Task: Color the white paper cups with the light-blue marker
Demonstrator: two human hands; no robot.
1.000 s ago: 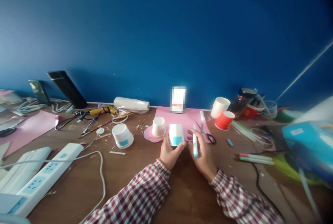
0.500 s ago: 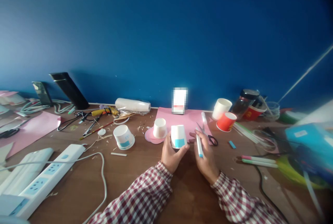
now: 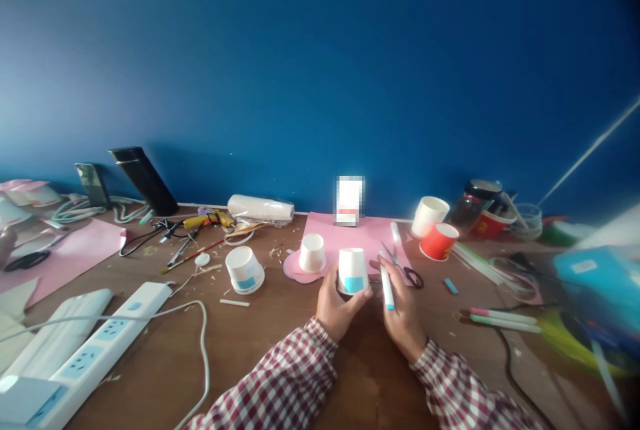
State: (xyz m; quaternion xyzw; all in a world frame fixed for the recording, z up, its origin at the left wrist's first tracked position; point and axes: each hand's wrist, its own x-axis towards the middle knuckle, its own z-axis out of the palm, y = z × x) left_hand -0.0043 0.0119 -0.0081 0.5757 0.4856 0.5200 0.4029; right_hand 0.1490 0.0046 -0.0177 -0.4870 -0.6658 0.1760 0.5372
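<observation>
My left hand (image 3: 336,305) grips an upside-down white paper cup (image 3: 353,270) with a blue rectangle on its side, held just above the wooden table (image 3: 260,350). A white marker with a blue tip (image 3: 387,287) lies in my right hand (image 3: 404,310), fingers curled round it, tip pointing toward me. The two hands are close together, the marker just right of the cup. Both sleeves are red-and-white check.
A pink sheet (image 3: 370,233) lies behind the hands with another inverted cup (image 3: 313,253) on a pink disc. Scissors (image 3: 406,269), a red cup (image 3: 439,241), a white cup (image 3: 429,216), a tipped cup (image 3: 245,269), power strips (image 3: 95,343) with a cable, and markers (image 3: 503,320) lie around.
The view has tilted up a little, so everything sits lower in frame. Both hands with cup and marker keep nearly the same pose; the marker has tilted slightly.
</observation>
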